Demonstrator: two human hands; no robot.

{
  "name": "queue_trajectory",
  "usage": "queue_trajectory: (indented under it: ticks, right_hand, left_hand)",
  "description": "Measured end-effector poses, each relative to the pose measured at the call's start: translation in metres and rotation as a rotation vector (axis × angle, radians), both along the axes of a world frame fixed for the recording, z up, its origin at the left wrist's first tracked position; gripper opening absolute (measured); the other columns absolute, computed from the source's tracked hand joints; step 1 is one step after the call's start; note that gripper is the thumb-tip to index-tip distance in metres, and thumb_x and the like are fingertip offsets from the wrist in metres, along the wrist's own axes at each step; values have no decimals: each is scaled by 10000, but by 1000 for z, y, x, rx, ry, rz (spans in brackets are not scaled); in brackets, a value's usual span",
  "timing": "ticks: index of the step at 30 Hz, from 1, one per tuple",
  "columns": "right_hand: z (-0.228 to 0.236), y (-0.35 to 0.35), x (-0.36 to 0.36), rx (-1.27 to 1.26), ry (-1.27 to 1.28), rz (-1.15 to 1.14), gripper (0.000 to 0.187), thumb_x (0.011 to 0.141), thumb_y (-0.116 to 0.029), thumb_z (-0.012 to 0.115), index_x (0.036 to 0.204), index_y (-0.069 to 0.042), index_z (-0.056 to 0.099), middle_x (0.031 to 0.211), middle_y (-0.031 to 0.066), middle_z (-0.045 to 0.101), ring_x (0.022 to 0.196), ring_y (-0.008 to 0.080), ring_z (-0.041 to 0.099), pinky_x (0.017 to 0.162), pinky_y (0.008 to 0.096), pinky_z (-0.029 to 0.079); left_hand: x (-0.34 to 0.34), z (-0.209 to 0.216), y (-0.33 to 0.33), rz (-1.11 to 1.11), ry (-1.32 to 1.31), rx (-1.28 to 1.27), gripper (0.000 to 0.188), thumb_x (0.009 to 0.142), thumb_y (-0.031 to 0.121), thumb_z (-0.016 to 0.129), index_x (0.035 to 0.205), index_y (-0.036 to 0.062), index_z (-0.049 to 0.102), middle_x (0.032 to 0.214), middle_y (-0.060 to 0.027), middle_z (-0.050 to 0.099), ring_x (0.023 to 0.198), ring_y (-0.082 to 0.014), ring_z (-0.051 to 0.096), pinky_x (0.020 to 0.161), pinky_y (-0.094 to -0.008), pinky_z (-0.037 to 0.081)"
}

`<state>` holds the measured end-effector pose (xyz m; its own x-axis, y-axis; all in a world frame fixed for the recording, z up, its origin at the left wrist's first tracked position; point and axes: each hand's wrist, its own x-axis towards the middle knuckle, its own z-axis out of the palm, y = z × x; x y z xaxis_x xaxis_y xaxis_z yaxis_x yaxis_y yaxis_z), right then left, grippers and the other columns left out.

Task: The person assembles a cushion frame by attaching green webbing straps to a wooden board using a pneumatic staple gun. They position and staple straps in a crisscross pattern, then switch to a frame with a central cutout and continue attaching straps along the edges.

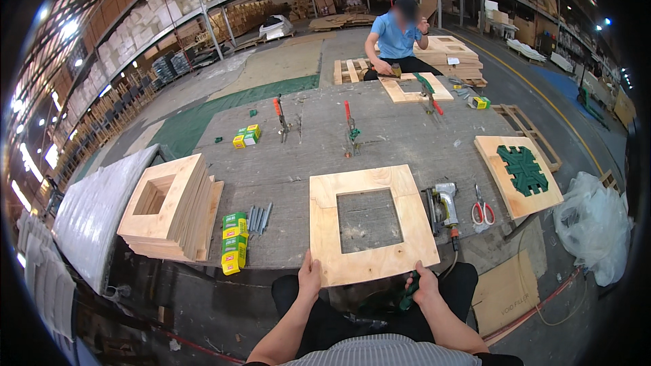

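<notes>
A square plywood frame (357, 266) with a square opening lies flat at the near edge of the table. My left hand (310, 276) is closed on its near left corner, thumb along the edge. At the near right corner, my right hand (425, 285) is closed around a dark green plastic piece (409, 291), its thumb against the frame's edge. The fingers partly hide that piece, so its full shape does not show. Just right of the frame lie a staple gun (446, 203) with a hose and red-handled scissors (482, 211).
Stacked wooden frames (166, 210) stand left, beside yellow-green boxes (234, 242) and staple strips (259, 218). Green plastic pieces (522, 171) rest on a board (510, 196) at right. Red-handled clamps (350, 125) sit mid-table. Across it, a person in blue (399, 39) handles another frame (400, 91).
</notes>
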<state>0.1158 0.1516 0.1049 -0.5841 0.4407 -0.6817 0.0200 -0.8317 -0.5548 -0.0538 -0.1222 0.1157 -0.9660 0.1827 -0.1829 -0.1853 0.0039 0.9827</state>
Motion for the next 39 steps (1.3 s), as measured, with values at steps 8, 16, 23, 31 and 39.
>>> queue_trajectory:
  ticks: [8, 16, 23, 31, 39]
  right_hand:
    - [18, -12, 8, 106, -26, 38, 218, 1056, -331, 625, 1069, -128, 546, 840, 38, 555, 627, 200, 557, 587, 397, 473]
    - [58, -85, 14, 328, 176, 428, 133, 1060, -169, 618, 1059, -37, 604, 830, 72, 651, 637, 182, 651, 617, 326, 568]
    - [55, -121, -27, 773, 327, 795, 213, 1025, -133, 666, 1189, 3, 662, 1045, 44, 706, 949, 104, 652, 826, 274, 539]
    - [111, -35, -92, 1481, 272, 724, 416, 1003, -254, 662, 1365, -55, 616, 1282, 167, 688, 1218, 316, 653, 1016, 409, 510]
    - [153, 63, -251, 1860, 169, 719, 498, 1032, -282, 602, 1451, -18, 549, 1442, 218, 591, 1347, 375, 557, 1151, 435, 418]
  left_hand:
    - [-5, 30, -21, -168, -52, -778, 555, 1042, 192, 593, 1560, 48, 455, 1205, -182, 726, 1081, -254, 709, 935, -371, 538]
    - [78, 35, -22, -692, -304, 85, 491, 1104, 420, 530, 1339, 9, 661, 1185, -87, 716, 1047, -154, 672, 926, -308, 533]
    - [56, 77, 28, -440, -182, 330, 497, 1143, 361, 407, 1420, -7, 592, 1341, -144, 665, 1218, -206, 622, 1067, -356, 477]
    - [-106, 41, -38, -141, 675, -770, 420, 1079, 292, 517, 1468, 149, 583, 1501, -137, 574, 1429, -403, 465, 1196, -516, 339]
    - [-128, -1, -16, -340, 818, -1029, 524, 1055, 378, 534, 1550, 213, 483, 1578, -53, 509, 1496, -402, 378, 1246, -590, 228]
